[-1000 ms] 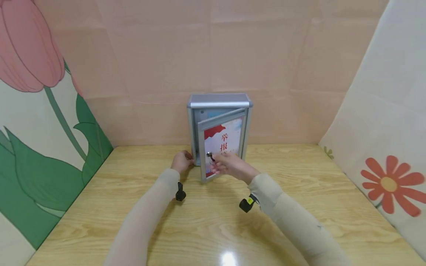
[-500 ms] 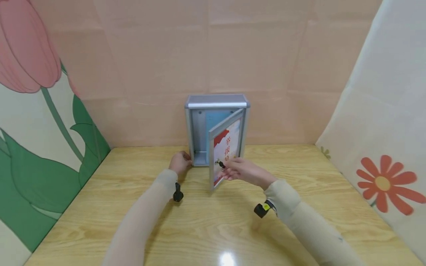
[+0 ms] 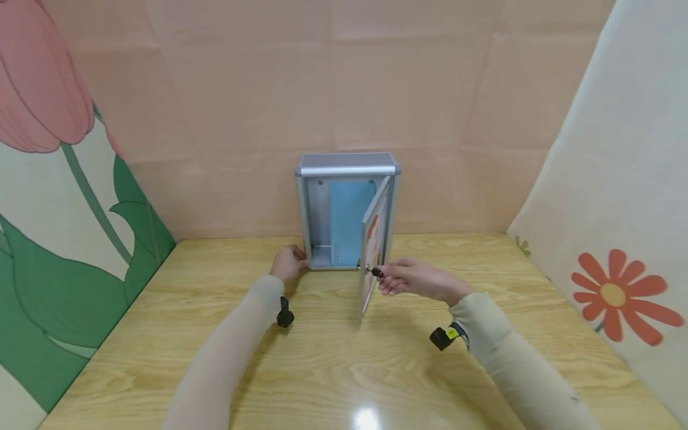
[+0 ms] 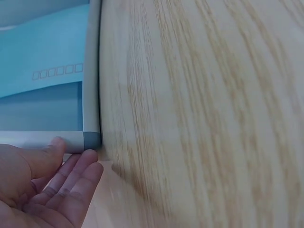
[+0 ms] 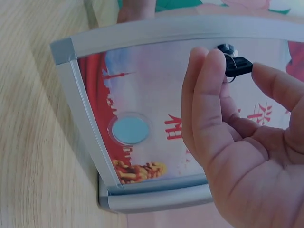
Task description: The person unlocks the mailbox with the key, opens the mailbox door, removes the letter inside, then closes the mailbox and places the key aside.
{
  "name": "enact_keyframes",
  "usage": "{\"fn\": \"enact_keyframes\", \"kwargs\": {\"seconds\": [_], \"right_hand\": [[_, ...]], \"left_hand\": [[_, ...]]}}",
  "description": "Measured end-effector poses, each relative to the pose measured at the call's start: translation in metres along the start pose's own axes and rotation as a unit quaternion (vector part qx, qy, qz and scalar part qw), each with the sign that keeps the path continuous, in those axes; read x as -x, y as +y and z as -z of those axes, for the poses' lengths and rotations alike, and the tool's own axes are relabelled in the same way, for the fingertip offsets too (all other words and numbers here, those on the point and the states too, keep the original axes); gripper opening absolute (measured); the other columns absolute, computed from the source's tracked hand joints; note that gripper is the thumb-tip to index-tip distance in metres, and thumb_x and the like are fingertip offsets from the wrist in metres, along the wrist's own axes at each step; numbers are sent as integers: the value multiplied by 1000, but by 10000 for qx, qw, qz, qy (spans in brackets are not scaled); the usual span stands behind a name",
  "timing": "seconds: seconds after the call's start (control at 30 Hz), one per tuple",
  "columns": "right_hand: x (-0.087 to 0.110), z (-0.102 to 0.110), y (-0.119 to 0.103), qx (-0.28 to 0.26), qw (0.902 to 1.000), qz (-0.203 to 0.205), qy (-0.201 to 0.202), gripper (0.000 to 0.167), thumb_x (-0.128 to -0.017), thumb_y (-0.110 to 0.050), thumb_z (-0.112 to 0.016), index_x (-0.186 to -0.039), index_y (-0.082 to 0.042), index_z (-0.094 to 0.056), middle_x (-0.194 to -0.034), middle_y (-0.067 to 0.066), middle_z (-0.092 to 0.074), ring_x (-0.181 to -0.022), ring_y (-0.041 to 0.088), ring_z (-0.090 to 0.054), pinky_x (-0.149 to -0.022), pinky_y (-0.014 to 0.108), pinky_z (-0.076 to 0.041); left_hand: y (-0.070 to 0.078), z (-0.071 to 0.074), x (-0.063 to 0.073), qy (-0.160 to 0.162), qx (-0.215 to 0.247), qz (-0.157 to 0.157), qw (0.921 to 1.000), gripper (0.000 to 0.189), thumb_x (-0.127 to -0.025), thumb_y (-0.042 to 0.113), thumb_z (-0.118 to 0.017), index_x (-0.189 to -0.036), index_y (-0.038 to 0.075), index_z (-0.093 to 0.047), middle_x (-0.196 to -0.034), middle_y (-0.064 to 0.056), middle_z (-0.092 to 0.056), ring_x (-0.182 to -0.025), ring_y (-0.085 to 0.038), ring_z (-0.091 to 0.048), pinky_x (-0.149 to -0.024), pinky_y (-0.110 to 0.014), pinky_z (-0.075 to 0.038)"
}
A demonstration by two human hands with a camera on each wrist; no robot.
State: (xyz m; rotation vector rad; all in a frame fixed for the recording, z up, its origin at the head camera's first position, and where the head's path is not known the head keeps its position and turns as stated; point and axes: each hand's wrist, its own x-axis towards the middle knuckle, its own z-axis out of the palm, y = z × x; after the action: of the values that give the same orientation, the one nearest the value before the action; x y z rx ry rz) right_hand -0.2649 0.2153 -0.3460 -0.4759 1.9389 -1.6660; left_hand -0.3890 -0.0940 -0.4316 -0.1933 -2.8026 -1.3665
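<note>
Red Chinese characters [image 5: 174,126], partly hidden, on open door [image 5: 152,80]; right hand [image 3: 411,278] pinches black key [image 5: 240,67]; left hand [image 3: 287,263] grips metal box [image 3: 348,162].

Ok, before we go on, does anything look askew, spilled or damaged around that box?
Nothing stands out. The box stands upright on the table, its door open, the right hand pinching the black key at the lock. The blue envelope stands on end inside; no spill or damage shows.
</note>
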Motion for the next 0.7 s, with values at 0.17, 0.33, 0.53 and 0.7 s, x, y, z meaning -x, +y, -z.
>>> {"fn": "enact_keyframes", "kwargs": {"seconds": [0.17,0.33,0.53,0.7], "right_hand": [[5,3,0,-86,9999,-7,-73,39,-104,-16,-44,-122,19,-45,-95,7,-67,-87,13,-67,-81,24,-56],[5,6,0,-83,9999,7,-133,34,-103,-19,-46,-116,13,-50,-95,8,-67,-86,12,-66,-80,24,-56],[4,4,-1,-28,9998,-8,-172,30,-102,-18,-48,-112,11,-51,-94,7,-67,-84,11,-66,-79,24,-56],[4,4,-5,8,9998,-16,-178,24,-102,-15,-48,-109,7,-54,-92,6,-68,-82,11,-67,-80,25,-56]], "left_hand": [[0,2,1,-81,130,50,9999,15,-87,3,-69,-98,-3,-61,-88,-14,-66,-77,-21,-62,-68,-29,-53],[11,8,10,-453,-425,93,9980,11,-88,6,-66,-95,-2,-67,-85,-13,-68,-69,-18,-60,-63,-28,-51],[44,14,22,-1667,-808,-59,9827,22,-93,13,-59,-99,-5,-71,-90,-16,-72,-79,-28,-70,-72,-36,-58],[82,7,18,-1630,287,-944,9817,40,-100,18,-53,-133,-4,-52,-127,-18,-60,-117,-31,-58,-97,-42,-49]]}}
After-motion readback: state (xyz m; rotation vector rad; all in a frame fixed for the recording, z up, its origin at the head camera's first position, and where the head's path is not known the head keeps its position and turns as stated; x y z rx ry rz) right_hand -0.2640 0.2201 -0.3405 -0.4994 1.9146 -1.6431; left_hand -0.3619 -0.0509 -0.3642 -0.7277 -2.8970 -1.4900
